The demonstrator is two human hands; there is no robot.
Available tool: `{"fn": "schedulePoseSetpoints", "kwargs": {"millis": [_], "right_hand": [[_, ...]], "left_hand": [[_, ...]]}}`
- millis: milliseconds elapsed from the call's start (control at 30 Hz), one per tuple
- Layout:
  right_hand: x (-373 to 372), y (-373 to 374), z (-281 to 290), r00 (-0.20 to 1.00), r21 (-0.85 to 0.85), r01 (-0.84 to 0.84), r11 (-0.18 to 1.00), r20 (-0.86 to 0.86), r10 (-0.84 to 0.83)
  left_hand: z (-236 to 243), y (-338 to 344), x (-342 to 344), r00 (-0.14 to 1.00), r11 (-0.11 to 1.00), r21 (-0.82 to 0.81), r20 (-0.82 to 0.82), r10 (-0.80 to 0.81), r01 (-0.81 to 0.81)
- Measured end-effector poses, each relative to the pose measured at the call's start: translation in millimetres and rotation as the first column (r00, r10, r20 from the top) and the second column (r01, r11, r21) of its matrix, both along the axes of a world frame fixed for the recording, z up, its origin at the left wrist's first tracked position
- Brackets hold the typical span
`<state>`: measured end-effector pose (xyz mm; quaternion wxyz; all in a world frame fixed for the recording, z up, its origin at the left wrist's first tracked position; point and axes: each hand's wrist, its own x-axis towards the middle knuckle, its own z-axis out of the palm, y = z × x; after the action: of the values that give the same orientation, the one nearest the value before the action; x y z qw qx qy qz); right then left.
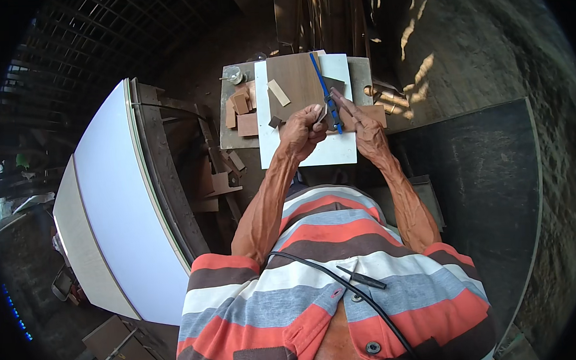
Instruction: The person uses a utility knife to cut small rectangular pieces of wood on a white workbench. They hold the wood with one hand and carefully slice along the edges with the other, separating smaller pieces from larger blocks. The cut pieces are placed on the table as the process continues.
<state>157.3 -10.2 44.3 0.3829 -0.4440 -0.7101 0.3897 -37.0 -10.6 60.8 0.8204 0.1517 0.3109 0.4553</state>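
My left hand (304,132) is closed, its thumb and fingers pinching a small, thin, greyish-brown piece (322,115). Close by on the right, my right hand (369,133) has its fingers stretched toward that piece; whether they touch it is too small to tell. Between the hands lies a long narrow blue bar (320,77) with dark fittings near its lower end. Under it are a brown wooden board (290,72) and a white board (270,156). A pale wooden strip (279,93) and a small dark block (275,121) rest near my left hand.
Several small wooden blocks (240,104) and a clear container (233,74) stand at the left of the worktable (232,141). A large white panel (109,189) leans on my left, a dark board (473,170) on my right. Wood offcuts (220,183) lie below the table's left side.
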Motion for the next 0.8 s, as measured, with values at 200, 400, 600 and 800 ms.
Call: {"fn": "schedulePoseSetpoints", "kwargs": {"millis": [200,400,600,800], "right_hand": [[6,7,-2,0.989,0.086,-0.002,0.996,0.15,-0.011],[8,-6,12,0.97,0.019,-0.102,0.995,0.223,0.095],[9,3,-1,0.99,0.132,-0.046,0.99,0.137,0.027],[32,-1,-12,0.935,-0.511,0.131,0.85,-0.221,-0.277]], "left_hand": [[-2,10,1,0.994,0.999,0.031,0.102,-0.032,0.029],[5,7,12,0.986,0.998,-0.039,0.16,-0.04,0.047],[-11,8,4,0.989,0.999,0.005,0.142,-0.048,0.048],[-4,10,6,0.995,0.997,-0.005,-0.065,0.074,-0.075]]}}
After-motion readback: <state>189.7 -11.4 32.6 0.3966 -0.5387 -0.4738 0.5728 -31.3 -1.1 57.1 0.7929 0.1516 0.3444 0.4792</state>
